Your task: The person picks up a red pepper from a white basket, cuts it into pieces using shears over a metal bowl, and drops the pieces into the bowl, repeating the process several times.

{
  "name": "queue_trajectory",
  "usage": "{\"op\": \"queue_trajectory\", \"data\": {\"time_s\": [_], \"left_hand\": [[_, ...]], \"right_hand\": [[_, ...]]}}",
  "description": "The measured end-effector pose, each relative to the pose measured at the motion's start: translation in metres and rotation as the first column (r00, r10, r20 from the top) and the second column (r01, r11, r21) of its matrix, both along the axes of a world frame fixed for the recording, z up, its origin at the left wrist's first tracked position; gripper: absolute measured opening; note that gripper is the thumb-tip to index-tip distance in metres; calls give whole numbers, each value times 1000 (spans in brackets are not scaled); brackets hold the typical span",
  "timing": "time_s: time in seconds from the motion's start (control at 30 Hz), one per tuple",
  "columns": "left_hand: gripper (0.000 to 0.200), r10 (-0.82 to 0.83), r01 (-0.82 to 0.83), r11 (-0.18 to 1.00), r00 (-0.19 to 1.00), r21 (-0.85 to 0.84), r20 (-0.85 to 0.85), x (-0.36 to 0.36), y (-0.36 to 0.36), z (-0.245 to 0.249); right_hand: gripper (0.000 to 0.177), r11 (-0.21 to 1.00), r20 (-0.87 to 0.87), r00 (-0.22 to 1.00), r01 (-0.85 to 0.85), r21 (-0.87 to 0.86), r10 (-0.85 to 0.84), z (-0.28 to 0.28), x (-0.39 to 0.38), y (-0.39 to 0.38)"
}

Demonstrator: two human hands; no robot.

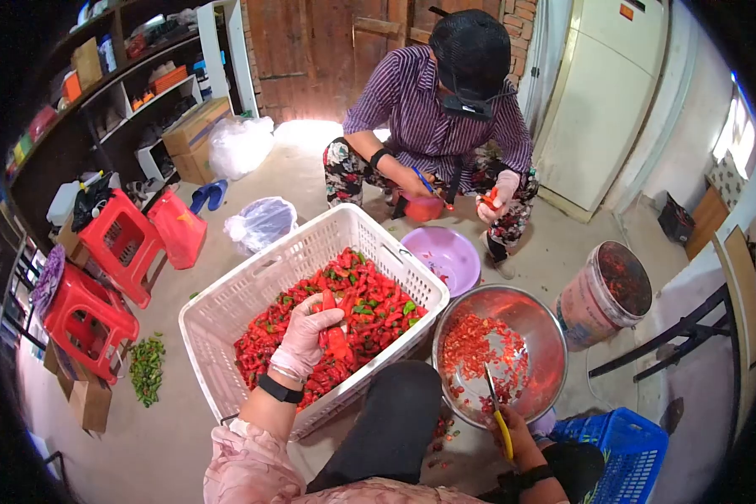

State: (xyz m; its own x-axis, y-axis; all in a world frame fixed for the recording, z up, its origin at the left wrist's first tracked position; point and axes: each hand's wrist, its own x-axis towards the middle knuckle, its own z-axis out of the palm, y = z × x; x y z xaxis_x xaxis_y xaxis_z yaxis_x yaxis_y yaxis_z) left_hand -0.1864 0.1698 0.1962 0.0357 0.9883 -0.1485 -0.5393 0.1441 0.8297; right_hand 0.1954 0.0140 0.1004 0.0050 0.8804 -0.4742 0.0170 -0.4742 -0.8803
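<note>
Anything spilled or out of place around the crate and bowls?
Yes: red scraps lie on the floor beside the steel bowl, outside any container. Loose green peppers also lie there by a red stool, though that pile may be deliberate.

No legible text, print (578,312) on bucket (598,281), orange label (627,12) on white unit (601,101) (both unreadable)

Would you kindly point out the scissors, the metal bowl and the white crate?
Scissors (501,427): head view, on the yellow handle.
Metal bowl (548,361): head view, bare right inner wall.
White crate (311,252): head view, far inner wall.
</note>
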Motion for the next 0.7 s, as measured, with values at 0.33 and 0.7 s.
{"op": "queue_trajectory", "data": {"time_s": [0.33,0.7], "left_hand": [[15,-205,199,978,970,53,131,40,-28,54],[18,-291,332,936,917,-118,273,155,-68,51]], "right_hand": [[46,997,-21,999,31,71,-30,-31,8,0],[36,897,-176,971,-68,436,159,30,-9,-17]]}}
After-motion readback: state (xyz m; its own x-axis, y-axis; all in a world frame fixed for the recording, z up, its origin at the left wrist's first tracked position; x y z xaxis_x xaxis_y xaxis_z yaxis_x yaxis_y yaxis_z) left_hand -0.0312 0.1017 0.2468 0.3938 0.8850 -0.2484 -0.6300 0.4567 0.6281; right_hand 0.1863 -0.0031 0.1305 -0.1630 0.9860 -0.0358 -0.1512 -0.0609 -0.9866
